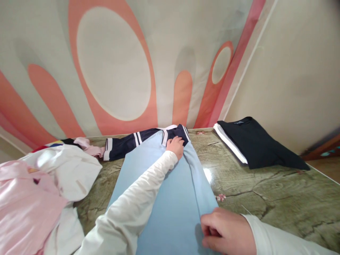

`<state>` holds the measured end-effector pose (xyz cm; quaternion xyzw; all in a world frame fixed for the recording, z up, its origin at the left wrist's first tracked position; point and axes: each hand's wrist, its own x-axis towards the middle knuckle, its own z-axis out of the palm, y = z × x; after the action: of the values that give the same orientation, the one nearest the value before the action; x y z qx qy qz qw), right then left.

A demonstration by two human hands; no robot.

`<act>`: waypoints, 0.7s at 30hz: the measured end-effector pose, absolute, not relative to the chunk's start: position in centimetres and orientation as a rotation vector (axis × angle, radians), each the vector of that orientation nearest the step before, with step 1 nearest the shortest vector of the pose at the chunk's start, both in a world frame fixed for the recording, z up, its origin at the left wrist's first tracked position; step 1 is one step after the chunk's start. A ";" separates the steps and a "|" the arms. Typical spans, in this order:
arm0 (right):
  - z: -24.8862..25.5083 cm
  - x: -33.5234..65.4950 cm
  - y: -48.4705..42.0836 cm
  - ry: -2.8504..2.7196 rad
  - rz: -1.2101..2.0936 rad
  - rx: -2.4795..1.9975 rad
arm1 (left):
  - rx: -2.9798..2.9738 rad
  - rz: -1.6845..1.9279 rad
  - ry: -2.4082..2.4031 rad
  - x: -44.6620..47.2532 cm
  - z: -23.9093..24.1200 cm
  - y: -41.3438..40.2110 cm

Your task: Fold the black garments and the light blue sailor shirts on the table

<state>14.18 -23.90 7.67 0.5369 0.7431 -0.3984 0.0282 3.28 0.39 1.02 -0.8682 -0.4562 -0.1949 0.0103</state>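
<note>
A light blue garment (170, 198) with a navy, white-striped collar and sleeve (127, 143) lies spread along the table. My left hand (175, 146) reaches to its far end, fingers curled on the fabric by the collar. My right hand (225, 232) is closed in a pinch on the garment's near right edge. Both arms wear white sleeves.
A heap of pink and white clothes (39, 184) fills the left. Folded black and white garments (255, 143) lie at the back right. The table (278, 191) has a glossy green marbled top. A wall hanging with orange shapes (114, 71) rises behind.
</note>
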 end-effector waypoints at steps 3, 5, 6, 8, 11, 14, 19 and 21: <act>8.1 15.1 -22.7 2.359 -1.383 1.654 | -2.839 -0.385 -1.377 5.0 0.6 -0.3; 8.1 16.1 -21.0 2.411 -1.509 1.709 | -2.865 -0.285 -1.439 5.6 0.1 -0.2; 7.9 16.7 -19.8 2.437 -1.555 1.766 | -2.863 -0.265 -1.460 5.7 -0.1 -0.1; 7.0 18.1 -16.8 2.499 -1.543 1.951 | -2.842 -0.285 -1.467 5.7 -0.6 0.1; 4.7 20.4 -10.7 2.588 -1.362 2.220 | -2.816 -0.367 -1.445 5.5 -1.0 0.1; 2.4 22.5 -3.8 2.561 -1.013 2.544 | -2.800 -0.427 -1.423 5.5 -1.1 0.0; 1.0 23.0 5.0 2.331 -0.502 2.855 | -2.781 -0.414 -1.453 5.4 -1.1 -0.1; 0.8 22.1 7.2 2.322 -0.470 2.879 | -2.780 -0.409 -1.450 5.4 -1.1 -0.1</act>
<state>22.15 7.22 0.84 0.7391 0.5962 -0.1208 -0.2891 5.37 -0.12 -1.15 -0.8792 -0.4585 -0.1294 -0.0100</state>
